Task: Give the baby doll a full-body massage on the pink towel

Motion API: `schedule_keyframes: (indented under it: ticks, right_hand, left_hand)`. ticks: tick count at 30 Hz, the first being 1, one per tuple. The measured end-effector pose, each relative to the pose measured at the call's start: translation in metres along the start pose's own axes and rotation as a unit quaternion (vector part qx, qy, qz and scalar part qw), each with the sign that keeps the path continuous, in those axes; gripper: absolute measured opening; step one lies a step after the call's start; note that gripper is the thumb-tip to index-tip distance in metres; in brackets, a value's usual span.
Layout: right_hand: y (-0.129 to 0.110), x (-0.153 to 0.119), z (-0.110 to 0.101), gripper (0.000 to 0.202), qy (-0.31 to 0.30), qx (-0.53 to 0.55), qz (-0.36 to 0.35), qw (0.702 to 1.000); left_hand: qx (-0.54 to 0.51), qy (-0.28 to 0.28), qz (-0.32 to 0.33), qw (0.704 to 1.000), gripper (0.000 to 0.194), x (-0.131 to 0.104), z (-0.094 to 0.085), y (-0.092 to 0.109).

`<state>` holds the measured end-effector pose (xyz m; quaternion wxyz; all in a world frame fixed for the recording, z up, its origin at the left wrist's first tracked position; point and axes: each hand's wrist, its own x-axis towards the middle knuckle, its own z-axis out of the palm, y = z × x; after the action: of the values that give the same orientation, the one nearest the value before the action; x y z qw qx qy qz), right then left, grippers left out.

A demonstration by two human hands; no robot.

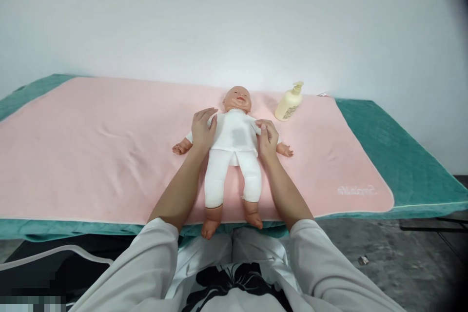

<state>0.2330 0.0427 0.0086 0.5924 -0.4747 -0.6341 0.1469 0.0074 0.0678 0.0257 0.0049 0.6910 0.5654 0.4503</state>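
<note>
A baby doll (pixel 234 131) in a white top and white trousers lies on its back on a pink mat (pixel 109 156), head away from me and feet over the mat's near edge. A grey patch marks its chest. My left hand (pixel 204 129) rests at the doll's shoulder and upper arm on the left, fingers extended and thumb apart. On the right side, my right hand (pixel 267 137) lies against the other upper arm, fingers slightly bent and not wrapped round it. Neither hand grips anything.
Right of the doll's head, a pale yellow pump bottle (pixel 288 105) leans on the mat. Beneath the mat is a green cover (pixel 398 156) on the table. A pale wall (pixel 234 19) rises behind. At the lower left, a white cable (pixel 69 248) curves over something black.
</note>
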Motion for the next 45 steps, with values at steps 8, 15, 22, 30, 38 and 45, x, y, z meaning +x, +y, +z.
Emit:
schedule_keyframes:
  ticks: [8,15,22,30,38,45]
  right_hand:
    - [-0.004,-0.013,-0.025,0.046,0.107,-0.059,0.020,0.992]
    - [0.011,-0.050,-0.064,0.049,0.165,-0.234,0.122,0.950]
    - [0.025,-0.073,-0.070,0.065,0.137,-0.334,0.220,0.906]
    - [0.019,-0.071,-0.074,0.048,0.084,-0.338,0.232,0.908]
    - [0.022,-0.070,-0.075,0.053,0.113,-0.190,0.200,0.954]
    - [0.014,-0.056,-0.064,0.062,0.187,-0.052,0.139,0.971]
  left_hand:
    - [-0.016,0.091,-0.047,0.995,0.031,-0.024,-0.017,-0.008]
    - [0.073,0.143,-0.164,0.973,0.036,-0.065,-0.051,-0.030]
    - [0.132,0.029,-0.238,0.962,0.068,-0.102,-0.064,-0.036]
    - [0.150,-0.010,-0.264,0.953,0.053,-0.103,-0.067,-0.036]
    - [0.068,0.056,-0.268,0.959,0.042,-0.099,-0.068,-0.035]
    - [-0.076,0.084,-0.215,0.970,0.040,-0.091,-0.056,-0.034]
